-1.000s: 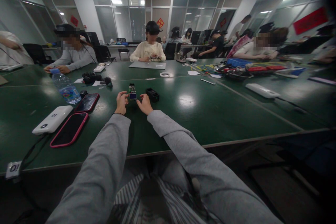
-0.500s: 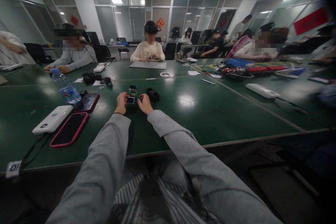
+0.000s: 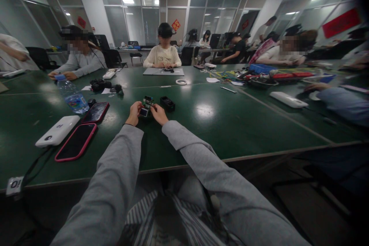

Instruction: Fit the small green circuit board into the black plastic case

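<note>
A small green circuit board [image 3: 148, 101] with a little screen [image 3: 144, 112] at its near end is held between my hands, just above the table. My left hand [image 3: 134, 113] pinches its left side. On the right side, the fingertips of my right hand [image 3: 158, 113] are closed against the board's edge; some fingers are hidden. Just beyond my right hand stands a black open-topped plastic case [image 3: 167, 103] on the table.
On the left lie a pink-edged phone [image 3: 76, 142], a second phone [image 3: 96, 112], a white power bank [image 3: 57, 131] and a water bottle [image 3: 72, 96]. A tape roll [image 3: 181, 82] lies further back. Another white power bank [image 3: 288, 100] is at right, near a person's sleeve [image 3: 346, 103].
My right hand has moved in from beside the board to its edge. The board has tilted slightly. At far right a person's arm has come onto the table.
</note>
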The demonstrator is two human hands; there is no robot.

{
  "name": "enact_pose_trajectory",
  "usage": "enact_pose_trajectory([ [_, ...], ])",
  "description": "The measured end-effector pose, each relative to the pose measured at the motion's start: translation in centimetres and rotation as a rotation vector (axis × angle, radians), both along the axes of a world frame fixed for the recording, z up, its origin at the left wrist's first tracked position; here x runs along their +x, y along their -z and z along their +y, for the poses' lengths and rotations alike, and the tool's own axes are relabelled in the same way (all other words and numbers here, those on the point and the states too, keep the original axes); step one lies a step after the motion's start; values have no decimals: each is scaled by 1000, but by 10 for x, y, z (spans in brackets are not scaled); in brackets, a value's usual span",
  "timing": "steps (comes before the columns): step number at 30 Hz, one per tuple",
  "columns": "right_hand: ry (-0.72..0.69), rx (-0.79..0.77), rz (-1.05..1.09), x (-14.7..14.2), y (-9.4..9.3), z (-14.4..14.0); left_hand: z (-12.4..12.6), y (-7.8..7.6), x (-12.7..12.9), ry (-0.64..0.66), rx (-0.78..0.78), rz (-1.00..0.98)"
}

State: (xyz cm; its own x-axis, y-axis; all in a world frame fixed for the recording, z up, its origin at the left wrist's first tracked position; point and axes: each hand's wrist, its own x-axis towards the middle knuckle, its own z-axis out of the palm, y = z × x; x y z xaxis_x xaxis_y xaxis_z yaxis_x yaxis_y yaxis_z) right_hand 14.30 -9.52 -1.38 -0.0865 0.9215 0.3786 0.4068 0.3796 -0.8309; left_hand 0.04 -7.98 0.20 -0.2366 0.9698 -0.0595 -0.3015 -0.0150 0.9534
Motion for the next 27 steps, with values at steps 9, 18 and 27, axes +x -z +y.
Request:
enact_pose_trajectory([
  [9, 49, 58, 23, 4, -4, -2, -6, -5, 6, 44, 65, 62],
  [18, 127, 125, -30, 5, -6, -6, -3, 0, 6, 58, 155, 168],
  [27, 239, 100, -168, 10, -12, -11, -3, 0, 8, 68, 101, 175],
])
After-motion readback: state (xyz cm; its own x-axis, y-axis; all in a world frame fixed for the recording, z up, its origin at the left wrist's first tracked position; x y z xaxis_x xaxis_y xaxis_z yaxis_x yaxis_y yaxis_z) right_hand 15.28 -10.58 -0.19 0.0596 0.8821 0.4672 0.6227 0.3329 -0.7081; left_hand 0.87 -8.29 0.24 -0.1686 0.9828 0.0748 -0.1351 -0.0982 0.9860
